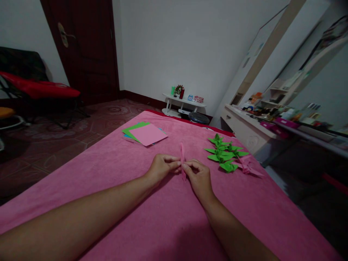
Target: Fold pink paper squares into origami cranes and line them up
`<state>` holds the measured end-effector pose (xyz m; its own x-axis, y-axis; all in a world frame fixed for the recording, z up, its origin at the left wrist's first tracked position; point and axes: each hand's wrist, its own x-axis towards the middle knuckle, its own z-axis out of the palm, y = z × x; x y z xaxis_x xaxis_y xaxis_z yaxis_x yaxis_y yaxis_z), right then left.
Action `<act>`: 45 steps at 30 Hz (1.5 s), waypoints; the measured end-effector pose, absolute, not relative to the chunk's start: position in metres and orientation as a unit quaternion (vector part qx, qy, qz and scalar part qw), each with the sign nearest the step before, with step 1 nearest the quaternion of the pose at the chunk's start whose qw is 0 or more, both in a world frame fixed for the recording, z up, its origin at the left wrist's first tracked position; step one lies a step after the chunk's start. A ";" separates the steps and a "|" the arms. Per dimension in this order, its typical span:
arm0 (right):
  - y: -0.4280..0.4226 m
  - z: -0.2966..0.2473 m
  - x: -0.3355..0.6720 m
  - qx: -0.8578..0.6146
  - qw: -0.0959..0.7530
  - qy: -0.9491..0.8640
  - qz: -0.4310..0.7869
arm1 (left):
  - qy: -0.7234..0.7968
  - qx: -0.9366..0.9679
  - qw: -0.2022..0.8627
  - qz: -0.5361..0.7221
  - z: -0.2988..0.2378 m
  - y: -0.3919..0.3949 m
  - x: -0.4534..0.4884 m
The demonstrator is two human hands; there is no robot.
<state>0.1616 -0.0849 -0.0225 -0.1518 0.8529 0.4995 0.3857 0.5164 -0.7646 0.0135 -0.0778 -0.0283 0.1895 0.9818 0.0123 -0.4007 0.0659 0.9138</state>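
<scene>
A narrow piece of folded pink paper [182,152] stands on edge between my two hands, seen nearly edge-on. My left hand [164,166] pinches it from the left side, thumb and fingers closed. From the right, my right hand [198,175] grips the same paper between thumb and curled fingers. Beyond and to the left lies a stack of square paper sheets [152,135], pink on top with green and blue showing below. Several green folded paper cranes [221,154] sit together on the right, beside a pink paper crane [247,165].
Everything rests on a pink cloth-covered surface [122,203]. Past its far edge stands a low white shelf [185,100] with small items. A dresser [244,125] crowded with bottles is at the right. On the left are a red-covered chair [40,88] and a dark door [84,47].
</scene>
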 end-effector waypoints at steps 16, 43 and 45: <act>-0.088 -0.026 0.156 -0.484 0.472 -0.715 0.178 | 0.382 0.567 0.500 0.531 -0.025 -0.083 0.017; -0.083 -0.031 0.160 -0.346 0.563 -0.530 0.531 | 0.316 0.440 0.624 0.562 -0.007 -0.082 0.013; -0.083 -0.030 0.160 -0.336 0.560 -0.525 0.546 | 0.296 0.437 0.654 0.542 -0.008 -0.079 0.011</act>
<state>0.1597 -0.0832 -0.0299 -0.1467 0.9643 0.2203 -0.2591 0.1775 -0.9494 0.0108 -0.0792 -0.0080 0.2367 0.9677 0.0862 -0.4507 0.0308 0.8921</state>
